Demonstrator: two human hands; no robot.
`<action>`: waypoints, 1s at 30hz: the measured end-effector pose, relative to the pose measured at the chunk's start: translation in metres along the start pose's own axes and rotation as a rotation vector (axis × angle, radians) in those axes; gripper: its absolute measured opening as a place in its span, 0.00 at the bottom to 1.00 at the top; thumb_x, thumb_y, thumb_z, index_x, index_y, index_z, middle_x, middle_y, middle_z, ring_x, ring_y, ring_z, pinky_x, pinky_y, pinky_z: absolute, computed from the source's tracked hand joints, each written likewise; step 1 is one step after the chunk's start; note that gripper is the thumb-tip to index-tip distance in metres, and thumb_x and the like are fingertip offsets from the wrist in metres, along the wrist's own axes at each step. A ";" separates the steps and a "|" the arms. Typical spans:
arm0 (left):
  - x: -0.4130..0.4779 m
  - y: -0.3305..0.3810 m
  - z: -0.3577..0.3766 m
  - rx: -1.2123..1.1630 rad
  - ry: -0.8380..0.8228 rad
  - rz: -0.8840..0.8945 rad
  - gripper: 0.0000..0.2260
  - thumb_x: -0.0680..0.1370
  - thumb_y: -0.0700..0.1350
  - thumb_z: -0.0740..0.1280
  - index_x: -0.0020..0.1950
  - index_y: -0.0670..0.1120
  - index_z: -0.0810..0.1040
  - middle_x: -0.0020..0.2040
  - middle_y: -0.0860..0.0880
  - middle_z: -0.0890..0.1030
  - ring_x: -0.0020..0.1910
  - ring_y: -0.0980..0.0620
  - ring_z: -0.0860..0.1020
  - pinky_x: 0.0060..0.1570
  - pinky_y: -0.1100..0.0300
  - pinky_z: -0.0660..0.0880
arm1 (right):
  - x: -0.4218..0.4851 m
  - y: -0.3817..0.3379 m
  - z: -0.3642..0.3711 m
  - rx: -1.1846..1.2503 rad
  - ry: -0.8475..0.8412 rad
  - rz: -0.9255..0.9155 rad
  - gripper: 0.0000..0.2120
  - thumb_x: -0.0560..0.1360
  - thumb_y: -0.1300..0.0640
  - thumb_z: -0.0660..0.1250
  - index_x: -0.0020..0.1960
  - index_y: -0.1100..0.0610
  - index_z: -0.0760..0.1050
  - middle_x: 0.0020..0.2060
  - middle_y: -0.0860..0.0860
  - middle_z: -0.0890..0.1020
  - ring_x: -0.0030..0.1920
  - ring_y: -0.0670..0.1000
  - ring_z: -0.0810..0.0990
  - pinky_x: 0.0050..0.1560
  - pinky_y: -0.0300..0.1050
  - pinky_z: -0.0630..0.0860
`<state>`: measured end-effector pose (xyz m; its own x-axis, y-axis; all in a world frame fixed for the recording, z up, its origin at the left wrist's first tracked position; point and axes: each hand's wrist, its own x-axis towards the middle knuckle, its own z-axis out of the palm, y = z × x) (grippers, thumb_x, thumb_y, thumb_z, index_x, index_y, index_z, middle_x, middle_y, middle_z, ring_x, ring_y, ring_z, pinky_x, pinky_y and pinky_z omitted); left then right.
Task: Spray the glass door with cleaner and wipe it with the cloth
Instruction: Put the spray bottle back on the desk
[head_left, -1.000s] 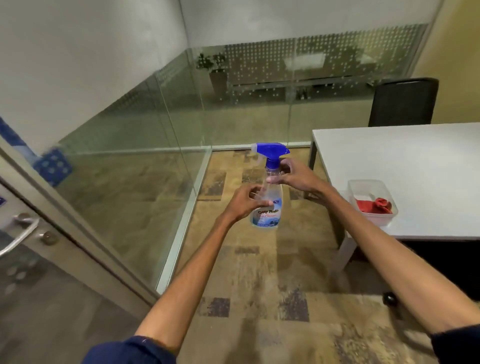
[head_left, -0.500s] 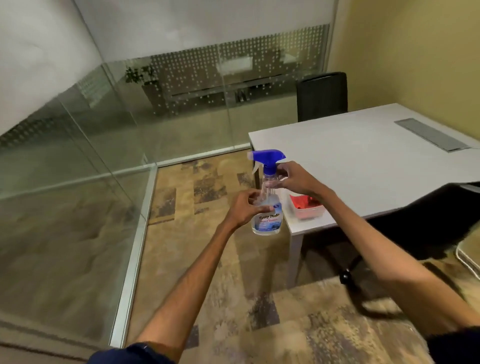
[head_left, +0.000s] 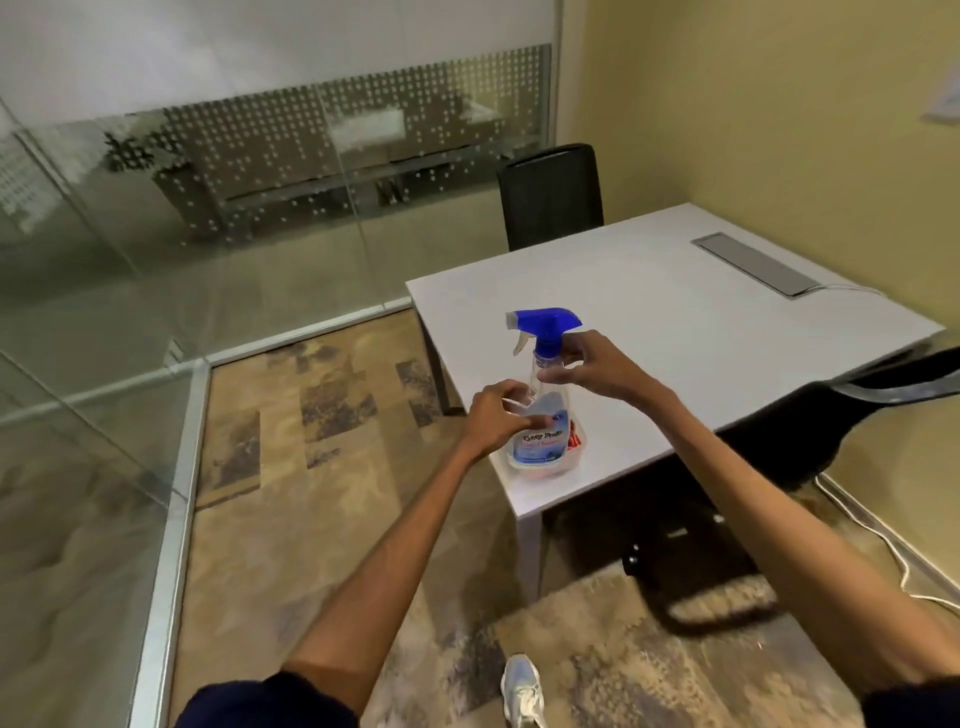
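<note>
A clear spray bottle (head_left: 540, 441) with a blue trigger head and a blue label is upright in front of me, above the near left corner of the white table (head_left: 675, 322). My left hand (head_left: 498, 415) grips the bottle's body from the left. My right hand (head_left: 592, 364) pinches its neck just under the blue head. Behind the bottle, mostly hidden, a clear plastic tub holds a red cloth (head_left: 574, 441). Glass wall panels (head_left: 208, 234) run along the left and the back; no door shows in this view.
A black chair (head_left: 550, 195) stands behind the table's far side. Another dark chair (head_left: 831, 415) is tucked at the table's right, with a white cable (head_left: 883, 540) on the floor beside it. A grey cable hatch (head_left: 753, 265) sits in the tabletop. Patterned carpet (head_left: 311, 467) lies underfoot.
My view has swung right, away from the door frame and handle at the left, and toward the table. Both hands kept their hold on the bottle, now in front of the tub.
</note>
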<state>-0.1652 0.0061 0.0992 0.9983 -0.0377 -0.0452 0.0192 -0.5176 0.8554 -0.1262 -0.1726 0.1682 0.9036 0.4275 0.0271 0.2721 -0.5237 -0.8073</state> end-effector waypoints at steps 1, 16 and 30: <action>0.012 0.001 0.003 -0.008 -0.007 0.003 0.27 0.66 0.52 0.81 0.60 0.44 0.79 0.54 0.49 0.82 0.49 0.52 0.80 0.40 0.68 0.76 | 0.009 0.005 -0.006 -0.004 0.002 0.012 0.15 0.74 0.58 0.74 0.58 0.61 0.78 0.50 0.55 0.84 0.51 0.53 0.82 0.50 0.37 0.75; 0.170 0.010 0.034 -0.052 -0.075 0.059 0.21 0.69 0.47 0.79 0.58 0.43 0.79 0.54 0.48 0.82 0.51 0.50 0.81 0.46 0.64 0.78 | 0.115 0.064 -0.075 -0.065 0.062 0.109 0.19 0.74 0.57 0.74 0.62 0.64 0.77 0.55 0.59 0.83 0.51 0.51 0.80 0.49 0.34 0.74; 0.259 0.032 0.098 -0.103 -0.077 0.015 0.20 0.71 0.39 0.76 0.61 0.46 0.78 0.55 0.49 0.82 0.56 0.47 0.79 0.53 0.58 0.75 | 0.165 0.140 -0.138 0.012 0.060 0.148 0.23 0.74 0.59 0.74 0.66 0.64 0.75 0.61 0.59 0.82 0.61 0.55 0.80 0.58 0.42 0.73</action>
<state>0.0887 -0.1041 0.0640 0.9913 -0.1121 -0.0683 0.0142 -0.4258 0.9047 0.1070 -0.2774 0.1410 0.9517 0.3015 -0.0576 0.1309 -0.5684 -0.8122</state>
